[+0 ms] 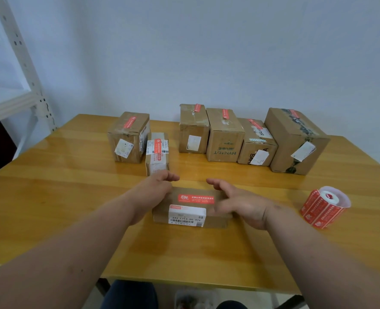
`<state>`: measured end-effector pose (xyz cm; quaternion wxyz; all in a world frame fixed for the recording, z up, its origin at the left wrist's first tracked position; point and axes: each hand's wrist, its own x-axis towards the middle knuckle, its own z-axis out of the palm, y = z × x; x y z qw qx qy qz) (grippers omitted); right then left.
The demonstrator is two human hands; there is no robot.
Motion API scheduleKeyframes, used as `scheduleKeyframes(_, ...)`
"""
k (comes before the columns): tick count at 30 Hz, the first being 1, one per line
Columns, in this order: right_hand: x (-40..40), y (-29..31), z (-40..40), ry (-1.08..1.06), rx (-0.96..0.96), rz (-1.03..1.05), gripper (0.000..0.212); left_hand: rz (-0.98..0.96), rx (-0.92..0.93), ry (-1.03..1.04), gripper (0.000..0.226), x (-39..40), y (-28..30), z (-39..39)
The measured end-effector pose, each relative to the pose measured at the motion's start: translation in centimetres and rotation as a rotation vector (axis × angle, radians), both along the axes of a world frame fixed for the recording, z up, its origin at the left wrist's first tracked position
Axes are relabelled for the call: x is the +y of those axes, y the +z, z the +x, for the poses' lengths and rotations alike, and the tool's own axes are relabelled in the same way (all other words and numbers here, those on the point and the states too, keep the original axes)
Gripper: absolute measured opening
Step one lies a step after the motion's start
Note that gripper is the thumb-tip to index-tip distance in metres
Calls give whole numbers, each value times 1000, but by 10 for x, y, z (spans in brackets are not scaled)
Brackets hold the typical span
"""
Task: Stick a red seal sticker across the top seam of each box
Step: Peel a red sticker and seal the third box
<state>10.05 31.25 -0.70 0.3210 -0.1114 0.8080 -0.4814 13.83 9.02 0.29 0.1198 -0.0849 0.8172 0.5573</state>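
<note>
Red-sealed box between both hands

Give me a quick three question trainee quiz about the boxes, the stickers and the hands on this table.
1. How many cardboard boxes are on the table?
2. True or false: the flat box between the hands already carries a red seal sticker.
3. On which side of the person does the sticker roll stand?

Key:
1. Seven.
2. True; the left hand and right hand flank it, fingers relaxed.
3. The right.
</note>
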Motion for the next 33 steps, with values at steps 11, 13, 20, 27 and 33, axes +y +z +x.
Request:
scheduleKeyframes(11,13,12,8,-188,-17,-53,44,41,-175,-47,42,-19,5,10)
scheduleKeyframes(13,17,14,9,-185,-47,-101,53,8,-224,11,40,-17,7,11)
scheduleKeyframes(20,12,11,10,-211,-4,5,48,-172,-274,80,73,-7,7,13)
scheduleKeyframes(27,-1,9,7,-134,174,428,59,-662,138,-263,74,6,-2,7)
scheduleKeyframes(33,7,21,4,-350,211,246,28,-658,106,-351,77,15,-5,5)
